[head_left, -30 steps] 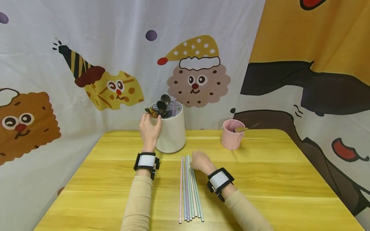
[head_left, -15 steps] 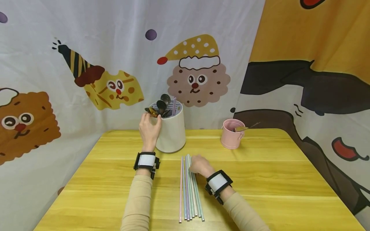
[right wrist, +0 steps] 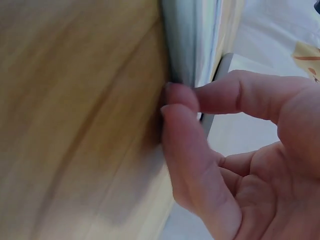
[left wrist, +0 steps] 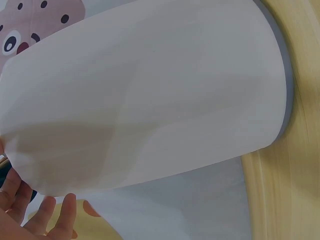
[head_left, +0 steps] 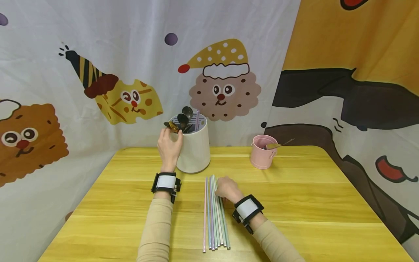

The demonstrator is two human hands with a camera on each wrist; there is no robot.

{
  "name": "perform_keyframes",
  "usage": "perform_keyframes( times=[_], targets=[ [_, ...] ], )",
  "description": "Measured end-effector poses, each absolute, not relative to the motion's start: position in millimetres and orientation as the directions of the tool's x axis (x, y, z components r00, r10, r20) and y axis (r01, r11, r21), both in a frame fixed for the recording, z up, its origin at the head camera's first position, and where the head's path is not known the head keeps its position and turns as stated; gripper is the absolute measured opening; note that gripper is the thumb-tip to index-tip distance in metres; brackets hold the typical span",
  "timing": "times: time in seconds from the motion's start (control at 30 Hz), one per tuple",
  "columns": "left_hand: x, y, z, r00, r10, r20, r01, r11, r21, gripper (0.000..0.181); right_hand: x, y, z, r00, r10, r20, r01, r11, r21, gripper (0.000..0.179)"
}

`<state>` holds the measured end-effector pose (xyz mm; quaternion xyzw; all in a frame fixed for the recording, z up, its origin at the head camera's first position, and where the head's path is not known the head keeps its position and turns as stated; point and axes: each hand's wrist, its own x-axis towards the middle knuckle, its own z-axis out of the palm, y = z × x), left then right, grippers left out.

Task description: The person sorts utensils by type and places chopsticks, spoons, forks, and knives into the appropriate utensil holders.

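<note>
A white utensil holder [head_left: 195, 153] stands upright at the back of the table, spoons [head_left: 182, 120] and a purple stick [head_left: 197, 122] rising from its top. My left hand [head_left: 169, 147] grips its left rim, close by the spoons; the left wrist view has the fingers [left wrist: 67, 215] at that rim and the holder's side filling most of the frame. Several pastel chopsticks [head_left: 212, 218] lie side by side before it. At their far right end my right hand [head_left: 228, 189] pinches the green chopstick [right wrist: 181, 40], thumb and index finger meeting at it in the right wrist view.
A pink pail [head_left: 261, 157] with a thin stick [head_left: 273, 146] leaning out stands at the back right of the wooden table [head_left: 311, 196]. Behind the table hangs a cloth with printed cartoon figures [head_left: 226, 94].
My right hand has drawn slightly toward me along the chopsticks, its fingers now at the rightmost one. The left hand stays at the holder's rim.
</note>
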<state>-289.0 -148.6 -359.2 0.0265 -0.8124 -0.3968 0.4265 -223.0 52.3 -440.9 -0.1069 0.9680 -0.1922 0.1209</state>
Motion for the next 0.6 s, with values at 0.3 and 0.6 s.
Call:
perform_keyframes(
  times=[0.3, 0.6],
  targets=[
    [-288, -149, -359, -0.643, -0.378, 0.666, 0.288, 0.686, 0.668, 0.031, -227, 61, -434, -0.963, -0.240, -0.119, -0.158, 0.868, -0.471, 0.024],
    [-287, -149, -358, -0.634, -0.375, 0.676, 0.303, 0.684, 0.663, 0.031, -233, 71, -392, -0.976, -0.217, 0.022, -0.190, 0.793, -0.578, 0.039]
  ],
)
